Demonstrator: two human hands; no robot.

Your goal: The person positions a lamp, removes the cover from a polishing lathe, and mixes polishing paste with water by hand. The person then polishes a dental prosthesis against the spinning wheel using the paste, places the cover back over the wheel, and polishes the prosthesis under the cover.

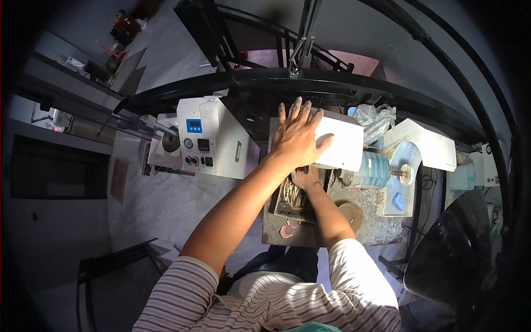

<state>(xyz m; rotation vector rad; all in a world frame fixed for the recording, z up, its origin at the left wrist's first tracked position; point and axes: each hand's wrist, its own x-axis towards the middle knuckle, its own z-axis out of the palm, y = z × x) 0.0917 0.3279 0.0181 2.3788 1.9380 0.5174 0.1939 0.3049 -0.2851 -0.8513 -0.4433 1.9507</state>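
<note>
The white box (342, 141) lies long axis sideways under the wide-spread left hand (298, 133); I cannot tell whether the right hand (306, 178) grips anything

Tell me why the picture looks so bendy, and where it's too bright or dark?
Head view: the fisheye lens bends edges, like the long black bar, and leaves black corners; head view: glare bleaches the white box under the left hand, and the right sleeve; head view: the lower left fades into shadow.
</note>
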